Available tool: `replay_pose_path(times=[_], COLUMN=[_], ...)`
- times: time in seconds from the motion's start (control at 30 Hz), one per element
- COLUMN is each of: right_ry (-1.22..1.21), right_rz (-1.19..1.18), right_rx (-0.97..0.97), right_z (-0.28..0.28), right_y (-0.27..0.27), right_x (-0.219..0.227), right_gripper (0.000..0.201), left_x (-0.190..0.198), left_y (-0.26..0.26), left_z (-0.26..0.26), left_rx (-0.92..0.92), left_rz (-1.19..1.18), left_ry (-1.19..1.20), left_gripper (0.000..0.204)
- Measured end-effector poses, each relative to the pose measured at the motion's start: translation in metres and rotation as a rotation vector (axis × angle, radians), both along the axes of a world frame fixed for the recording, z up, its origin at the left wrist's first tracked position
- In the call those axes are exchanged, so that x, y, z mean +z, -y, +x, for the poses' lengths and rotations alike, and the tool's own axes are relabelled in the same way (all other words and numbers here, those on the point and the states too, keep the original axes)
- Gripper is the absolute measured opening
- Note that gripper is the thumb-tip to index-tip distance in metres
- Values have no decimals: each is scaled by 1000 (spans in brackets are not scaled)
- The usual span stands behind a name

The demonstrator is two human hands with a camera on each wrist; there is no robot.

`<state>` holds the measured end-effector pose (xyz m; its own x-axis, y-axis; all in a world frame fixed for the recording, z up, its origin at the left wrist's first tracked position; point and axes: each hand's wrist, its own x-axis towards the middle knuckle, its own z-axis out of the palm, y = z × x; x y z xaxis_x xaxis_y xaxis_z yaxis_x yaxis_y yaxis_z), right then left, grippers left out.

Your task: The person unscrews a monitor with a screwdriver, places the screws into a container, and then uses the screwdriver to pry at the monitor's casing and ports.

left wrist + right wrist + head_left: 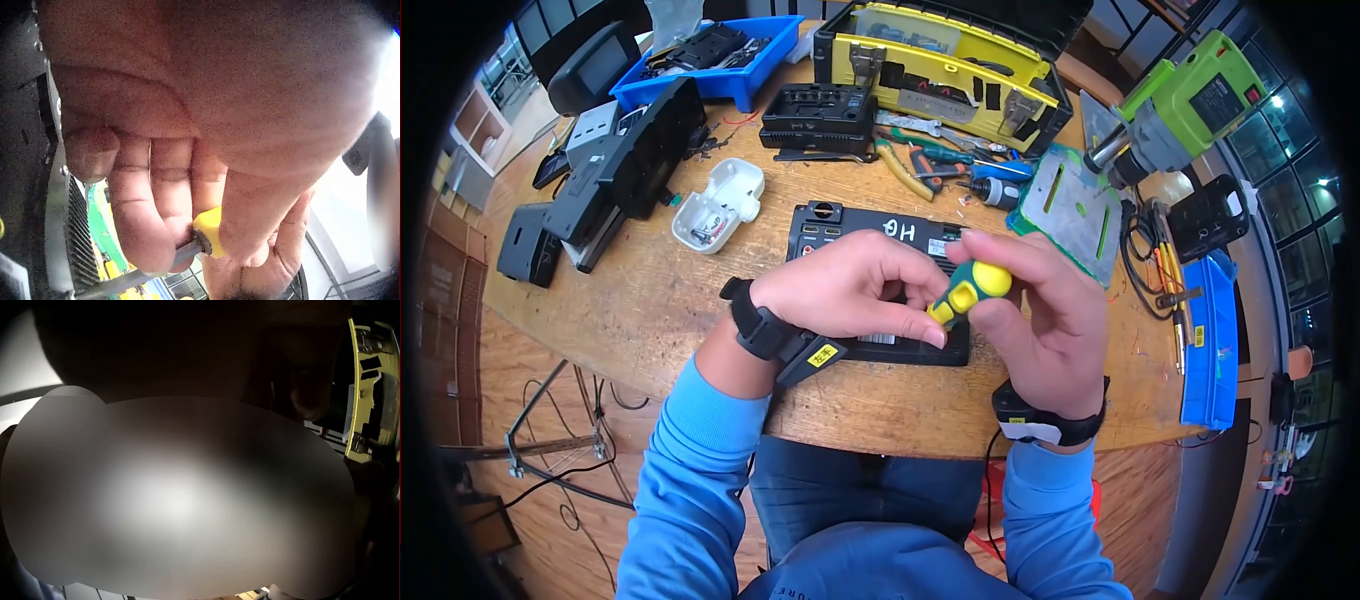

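The screwdriver (968, 292), with its green and yellow handle, is held above the black case (865, 222), which is laid flat on the table (900, 415). The handle is pinched by the thumb and fingers of the right hand (1055, 325). Lower down, near the metal rod (187, 253), it is held by the bent fingers and thumb of the left hand (850, 285). The tip is hidden, so it cannot be told if a screw is touched. A screw on the case is likely being worked on. For the next move, the rod should be held steady while the handle is twisted. A small white box (735, 180) with little bits in it is set to the left, and a yellow tool box (950, 68) is put at the back.
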<state>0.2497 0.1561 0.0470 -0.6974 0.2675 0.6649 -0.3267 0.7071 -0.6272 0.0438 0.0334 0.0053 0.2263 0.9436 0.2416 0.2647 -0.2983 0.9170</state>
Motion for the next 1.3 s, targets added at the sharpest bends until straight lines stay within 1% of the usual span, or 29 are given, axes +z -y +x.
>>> replay_pose_path(times=[0.07,0.1,0.17,0.3,0.37,0.4,0.47,0.5,0.57,0.6,0.67,0.7,0.77,0.8,0.87,0.9,0.97,1.1,1.17,1.3], right_ry=[49,45,-29,-63,-56,-56,-72,-68,-10,-9,8,6,57,55,-15,-15,-2,92,66,72], right_rz=[22,25,-44,-43,12,13,-195,-195,-30,-30,39,45,65,65,37,34,-56,-83,18,-26], right_rx=[-48,-52,-146,-185,-68,-70,-65,-63,14,17,-86,-88,-148,-147,-52,-53,12,45,160,184], right_z=[5,6,4,-1,-2,-4,-6,-6,-4,-4,-4,-2,0,-2,-4,-3,0,6,4,5], right_y=[-1,-1,0,4,3,8,21,16,3,3,3,3,6,7,7,8,11,8,3,1], right_x=[10,7,-1,1,4,5,5,3,1,2,6,9,11,10,6,7,13,17,19,17], right_gripper=[53,53,51,50,54,54,52,52,49,49,47,47,50,50,46,46,42,40,39,39], left_x=[2,3,3,-1,4,3,0,1,6,6,6,4,-3,-3,-2,1,13,3,-1,8], left_y=[1,0,-1,-2,-1,-2,-3,-2,0,1,2,0,-1,-2,-3,-2,2,1,0,4], left_z=[3,4,6,5,2,2,3,3,1,0,0,3,7,6,5,4,4,3,3,3], left_rx=[20,17,-15,1,-35,-37,-50,-48,-25,-22,-5,-7,-45,-45,-10,-11,19,3,23,13], left_rz=[-107,-103,-139,-83,-95,-94,-33,-33,-58,-58,-121,-115,-116,-115,-63,-66,-74,-69,21,6], left_ry=[100,97,212,123,86,86,76,80,-12,-11,95,92,263,261,163,163,36,112,89,94], left_gripper=[32,32,33,33,33,33,32,32,31,31,31,31,32,32,32,32,30,29,30,31])
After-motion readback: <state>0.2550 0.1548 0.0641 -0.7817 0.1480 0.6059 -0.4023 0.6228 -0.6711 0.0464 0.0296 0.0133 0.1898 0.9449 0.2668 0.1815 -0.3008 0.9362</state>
